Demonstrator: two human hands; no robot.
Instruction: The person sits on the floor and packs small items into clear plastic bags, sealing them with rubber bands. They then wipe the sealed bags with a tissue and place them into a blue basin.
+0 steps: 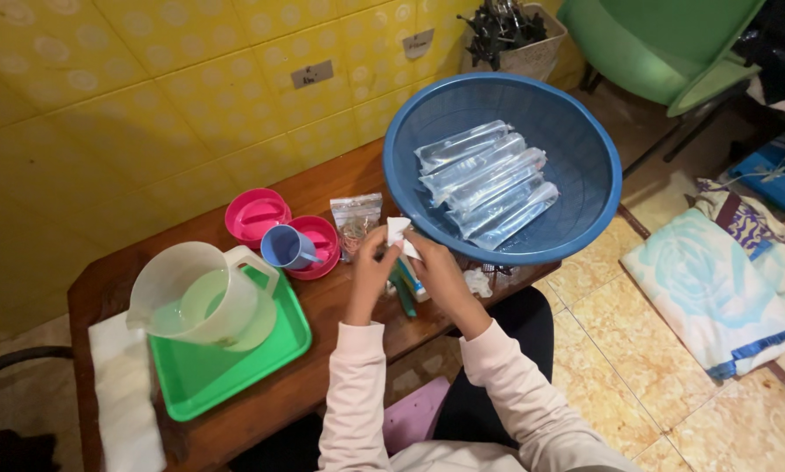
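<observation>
Left hand (371, 262) and right hand (434, 267) raised together above the worktop (323, 306), fingers of both pinched on a small white packet (399, 231) held between them, just in front of the blue basin (585, 140). Looks like the opening or unfolding step, with the packet gripped at its top edge by both hands; cannot tell whether already torn. Below the hands, a green and white tube-like thing (407, 284) lying on the worktop, partly hidden.

Inside the basin, several clear sealed plastic sleeves (484, 179) stacked side by side. Just left of the hands, a small clear bag (356, 223) of small pinkish bits, then two pink lids or dishes (257, 214) with a light blue cup (286, 247) resting on the nearer one. Farther left, a translucent jug (196, 293) standing on a green tray (209, 376), and a white cloth (126, 393) at the worktop's end.

Next move, by judgement: a firm pinch either side and a careful pull apart, kept over the worktop so nothing spills.
</observation>
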